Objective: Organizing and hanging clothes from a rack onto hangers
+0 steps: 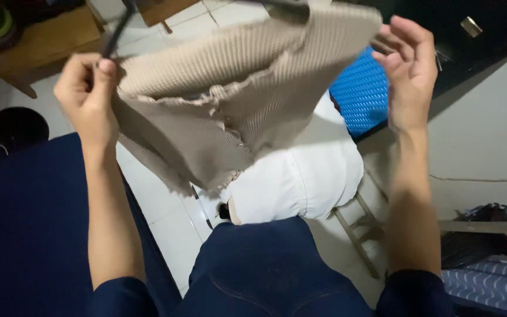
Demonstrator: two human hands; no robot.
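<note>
Left hand pinches the beige ribbed garment — right hand beside it, fingers loosely spread — blue basket behind.

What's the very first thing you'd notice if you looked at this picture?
The big beige ribbed cloth held up in the middle grabs the eye first. The left hand pinches its corner together with a thin dark rod, while the right hand is open beside its other edge. Behind the cloth, a bright blue basket stands out near a white bundle.

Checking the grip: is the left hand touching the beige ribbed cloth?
Touching. The head view shows the left hand pinching the edge of the beige ribbed cloth between thumb and fingers.
</note>
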